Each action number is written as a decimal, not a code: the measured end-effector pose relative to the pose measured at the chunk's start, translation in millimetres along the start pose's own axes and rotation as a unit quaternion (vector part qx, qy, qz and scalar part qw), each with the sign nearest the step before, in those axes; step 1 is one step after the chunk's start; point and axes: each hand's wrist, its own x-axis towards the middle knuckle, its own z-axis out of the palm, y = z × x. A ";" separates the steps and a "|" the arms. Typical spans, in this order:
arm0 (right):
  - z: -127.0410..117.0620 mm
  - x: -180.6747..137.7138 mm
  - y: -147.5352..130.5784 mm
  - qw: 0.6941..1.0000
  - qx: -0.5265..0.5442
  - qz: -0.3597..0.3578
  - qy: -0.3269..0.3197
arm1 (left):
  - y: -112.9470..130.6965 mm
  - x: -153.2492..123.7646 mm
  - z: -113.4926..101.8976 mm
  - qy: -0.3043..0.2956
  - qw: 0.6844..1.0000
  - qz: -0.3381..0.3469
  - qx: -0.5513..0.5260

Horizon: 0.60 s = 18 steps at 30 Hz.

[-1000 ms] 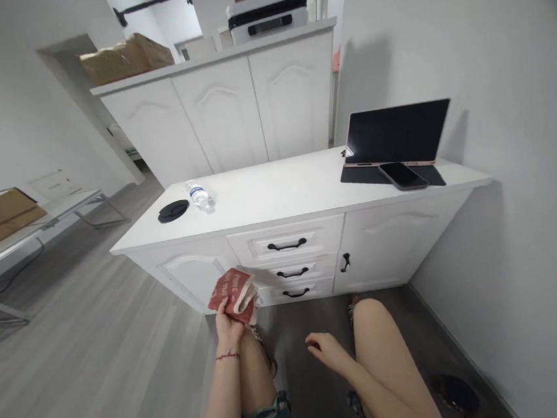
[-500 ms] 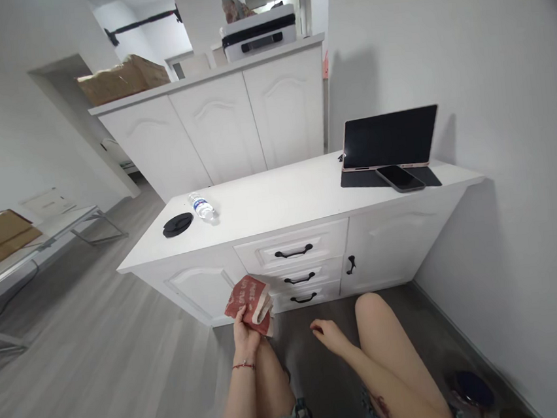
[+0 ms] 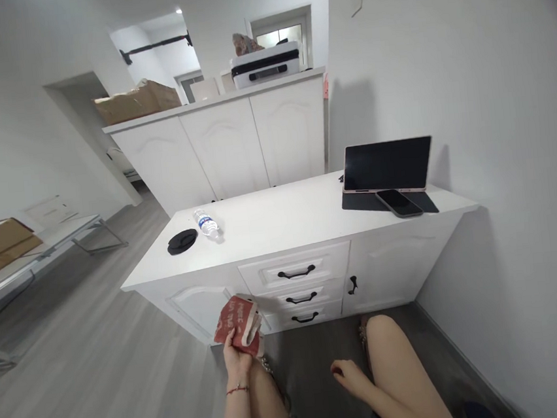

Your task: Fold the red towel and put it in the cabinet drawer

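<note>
My left hand (image 3: 237, 361) is closed round the lower edge of a folded red cloth (image 3: 235, 321) with pale lettering and cream-coloured inner layers. It holds the cloth in front of the white cabinet's left door, above my left knee. My right hand (image 3: 348, 376) hangs beside my right knee with its fingers curled in. Nothing shows in it, though the palm is turned out of sight. Both hands are lower than the cabinet top (image 3: 280, 225).
On the cabinet top are a clear water bottle (image 3: 207, 225) lying down, a flat black round object (image 3: 182, 242), a dark-screened tablet (image 3: 387, 166) and a phone (image 3: 399, 203). Black-handled drawers (image 3: 297, 273) face me. A wall (image 3: 513, 147) stands at right, a low table (image 3: 59, 233) at left.
The view has tilted up, so the furniture sits lower in it. My right hand has moved right, closer to my right knee. My left hand still holds the folded cloth, slightly further left.
</note>
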 end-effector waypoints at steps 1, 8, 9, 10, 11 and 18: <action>-5.9 4.3 -5.7 1.000 -0.001 -0.011 0.009 | -0.5 1.5 1.3 0.005 1.000 -0.004 -0.009; -50.2 66.7 -59.8 0.987 0.000 -0.099 0.126 | 13.1 18.6 -9.5 0.050 0.997 0.059 -0.016; -59.3 77.4 -69.7 0.977 0.003 -0.139 0.159 | 15.7 21.1 -11.3 0.060 0.996 0.066 -0.012; -68.2 87.8 -79.2 0.967 0.004 -0.171 0.190 | 17.3 23.4 -12.4 0.066 0.996 0.067 -0.010; -76.4 97.7 -87.7 0.960 0.000 -0.194 0.200 | 17.4 25.3 -13.0 0.065 0.996 0.060 -0.012; -86.6 140.7 -108.9 0.964 -0.146 -0.137 0.176 | -12.4 25.0 -9.2 -0.080 0.994 -0.015 -0.075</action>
